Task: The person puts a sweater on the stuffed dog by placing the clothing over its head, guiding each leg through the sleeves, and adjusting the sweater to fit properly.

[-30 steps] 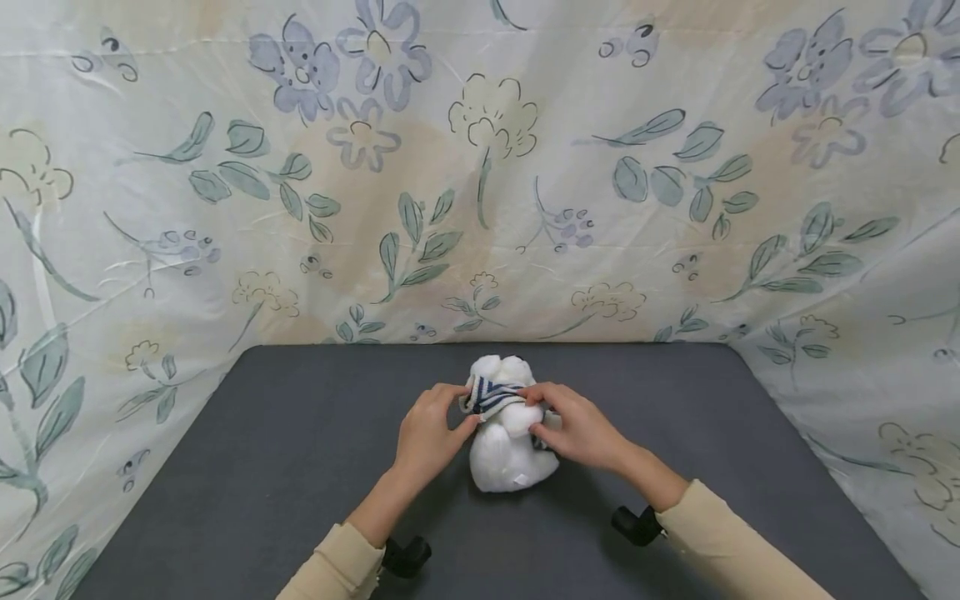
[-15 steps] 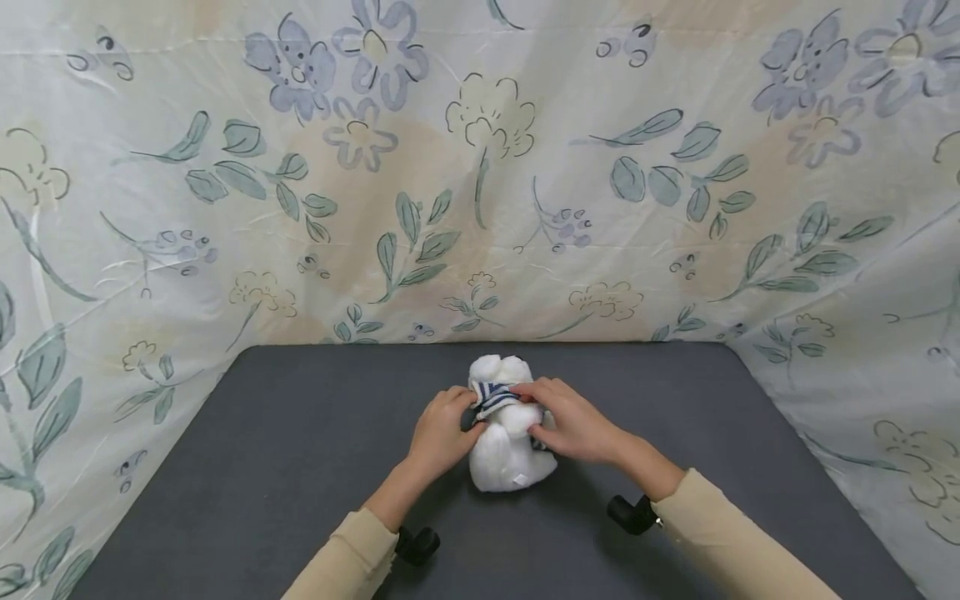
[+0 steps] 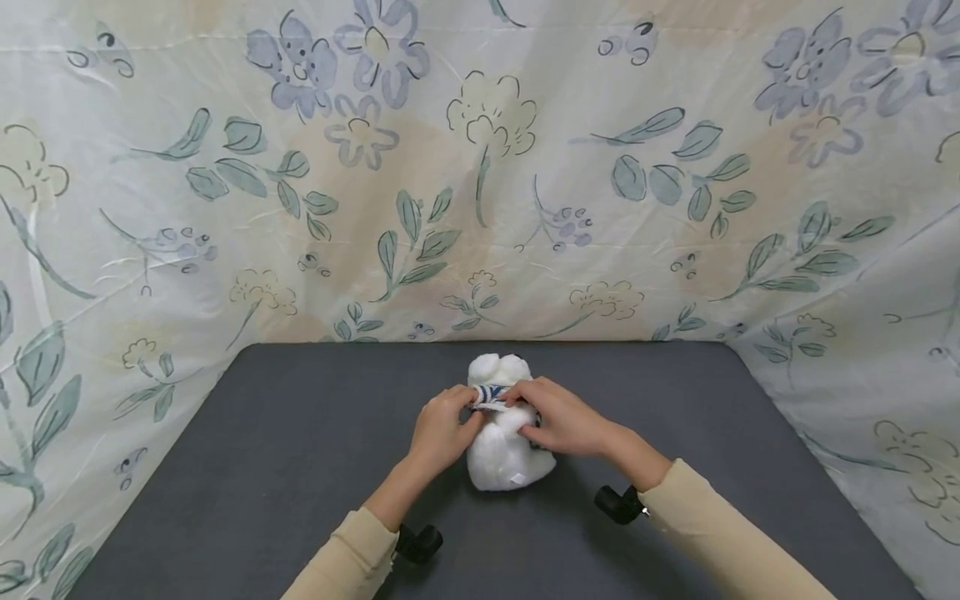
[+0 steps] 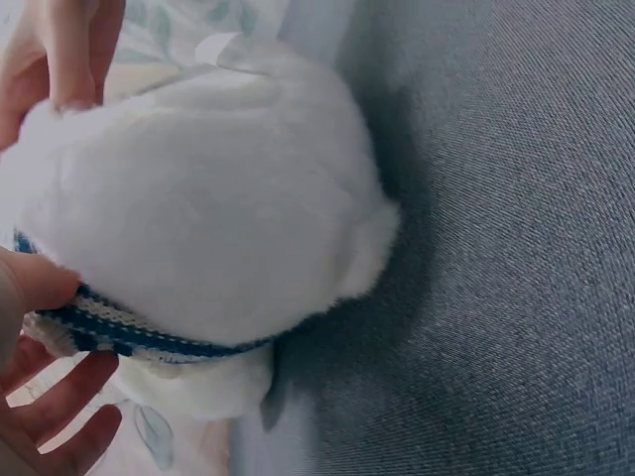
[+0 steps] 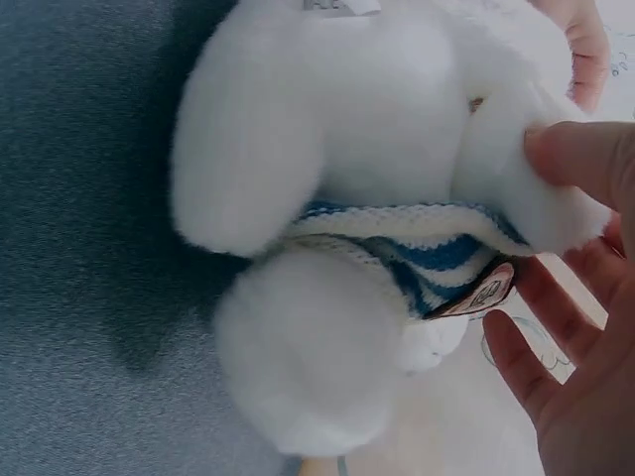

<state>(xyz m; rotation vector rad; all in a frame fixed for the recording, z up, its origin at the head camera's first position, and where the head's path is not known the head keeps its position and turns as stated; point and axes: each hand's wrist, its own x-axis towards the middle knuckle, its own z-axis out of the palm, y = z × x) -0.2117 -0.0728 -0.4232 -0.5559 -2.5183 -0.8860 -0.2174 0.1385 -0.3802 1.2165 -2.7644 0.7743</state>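
A white plush toy (image 3: 495, 462) sits near the middle of the table, wearing a blue-and-white striped knit garment (image 3: 491, 395). At the toy's left side my left hand (image 3: 441, 432) pinches the garment's edge; in the left wrist view its thumb lies on the striped band (image 4: 189, 347) with fingers beneath. My right hand (image 3: 570, 421) grips a plush limb (image 5: 541, 213) on the other side, the thumb pressing into the white fur. Its other fingers reach behind, beside an oval patch (image 5: 490, 290) on the knit. A small white tag (image 4: 218, 48) sticks out of the fur.
The dark grey table (image 3: 315, 433) extends around the toy. Floral fabric (image 3: 480, 183) hangs behind and along both sides. Black wrist cameras (image 3: 420, 543) sit below both beige sleeves (image 3: 727, 525), close above the tabletop.
My left hand has moved right, closer in to the toy, and the garment's raised left edge now lies narrower and flatter. My right hand has shifted slightly left along it.
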